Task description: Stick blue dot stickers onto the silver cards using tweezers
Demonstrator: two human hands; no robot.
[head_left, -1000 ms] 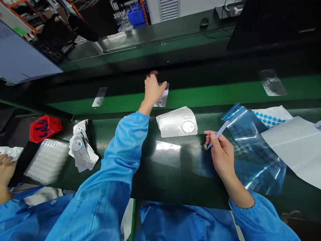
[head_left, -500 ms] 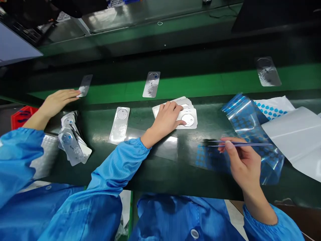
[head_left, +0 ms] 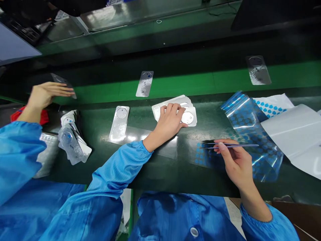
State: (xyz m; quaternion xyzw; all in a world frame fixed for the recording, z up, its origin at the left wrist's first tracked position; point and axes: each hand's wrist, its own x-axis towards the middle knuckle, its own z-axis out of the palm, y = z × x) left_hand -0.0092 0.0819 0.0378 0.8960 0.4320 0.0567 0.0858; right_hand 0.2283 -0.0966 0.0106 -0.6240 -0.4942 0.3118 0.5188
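Note:
My left hand (head_left: pixel 170 122) rests over a fanned stack of white phone-shaped panels (head_left: pixel 190 117), each with a round camera outline. Its fingers are curled on the top panels, with the thumb along the near edge. My right hand (head_left: pixel 238 164) pinches slim tweezers (head_left: pixel 242 145), held nearly level and pointing left. Their tips hover over, or touch, a clear sheet of small blue stickers (head_left: pixel 200 155); I cannot tell which. Left of my left hand lies a silver phone-shaped panel (head_left: pixel 119 124), apparently with more underneath. A clear film (head_left: pixel 167 149) lies under my left wrist.
A co-worker's hand (head_left: pixel 43 97) at the left touches a panel (head_left: pixel 62 82) near a messy panel pile (head_left: pixel 72 140). Single panels (head_left: pixel 144 83) lie along the green belt (head_left: pixel 175 83). Blue sticker film (head_left: pixel 250 124) and white sheets (head_left: pixel 298 134) cover the right side.
The panels on the green belt have shifted left. My right hand and the tweezers moved slightly left. My left thumb slid to the stack's near edge. The co-worker's hand moved left with a tilted panel.

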